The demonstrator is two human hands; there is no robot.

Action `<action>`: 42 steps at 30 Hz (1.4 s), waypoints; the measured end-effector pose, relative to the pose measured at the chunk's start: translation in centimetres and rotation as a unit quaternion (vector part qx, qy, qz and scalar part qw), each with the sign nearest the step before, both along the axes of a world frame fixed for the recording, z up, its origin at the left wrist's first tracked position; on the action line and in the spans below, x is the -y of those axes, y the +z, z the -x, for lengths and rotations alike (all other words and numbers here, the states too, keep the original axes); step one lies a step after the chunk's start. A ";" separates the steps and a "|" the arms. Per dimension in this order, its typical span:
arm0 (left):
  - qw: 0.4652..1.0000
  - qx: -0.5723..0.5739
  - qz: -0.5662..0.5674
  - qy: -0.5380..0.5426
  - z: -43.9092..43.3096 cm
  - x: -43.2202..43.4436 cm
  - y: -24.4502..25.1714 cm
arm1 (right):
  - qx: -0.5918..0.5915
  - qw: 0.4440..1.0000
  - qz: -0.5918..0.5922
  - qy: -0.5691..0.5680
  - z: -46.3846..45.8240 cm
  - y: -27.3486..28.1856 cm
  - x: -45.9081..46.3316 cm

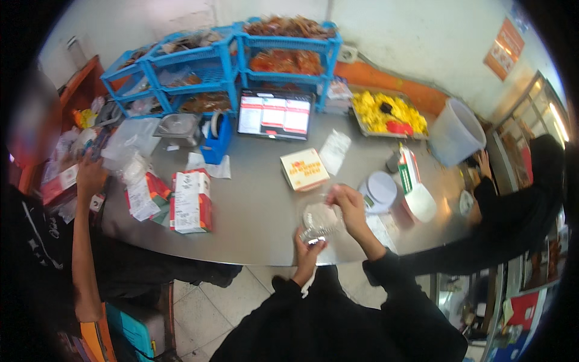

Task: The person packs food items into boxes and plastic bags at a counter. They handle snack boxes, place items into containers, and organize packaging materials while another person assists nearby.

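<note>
Near the front edge of the steel table, my left hand (306,253) grips the lower part of a clear plastic container (319,219). Its thumb and fingers are wrapped around the base. The fingertips of my right hand (352,209) pinch the upper right rim of the same container, partly blurred. Just beyond it lies a closed cream cardboard box (305,170) with printed lettering. A round white kitchen scale (380,190) stands to the right of my right hand.
Boxes with receipts (190,201), a blue tape dispenser (216,140) and a tablet (275,115) occupy the table (258,217). Blue tiered racks (228,50) line the wall. A yellow-filled tray (389,113) and white bucket (457,131) stand right. People (88,271) flank me both sides.
</note>
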State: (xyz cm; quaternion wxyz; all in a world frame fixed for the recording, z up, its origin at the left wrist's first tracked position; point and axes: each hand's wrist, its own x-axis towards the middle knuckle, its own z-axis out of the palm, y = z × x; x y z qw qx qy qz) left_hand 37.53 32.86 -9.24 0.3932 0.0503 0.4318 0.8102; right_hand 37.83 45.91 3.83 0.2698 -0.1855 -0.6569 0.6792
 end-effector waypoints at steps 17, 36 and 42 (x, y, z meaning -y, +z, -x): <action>0.998 -0.003 0.054 0.014 -0.4 -0.2 3.0 | 0.182 0.965 0.150 -0.119 -7.6 -11.4 6.4; 0.975 0.116 0.142 -0.127 0.2 2.0 6.9 | 0.283 0.900 -0.306 -0.129 -9.8 -9.5 4.4; 0.986 0.090 0.112 -0.084 0.9 2.9 5.9 | 0.213 0.877 -0.426 -0.065 -11.8 -9.3 3.4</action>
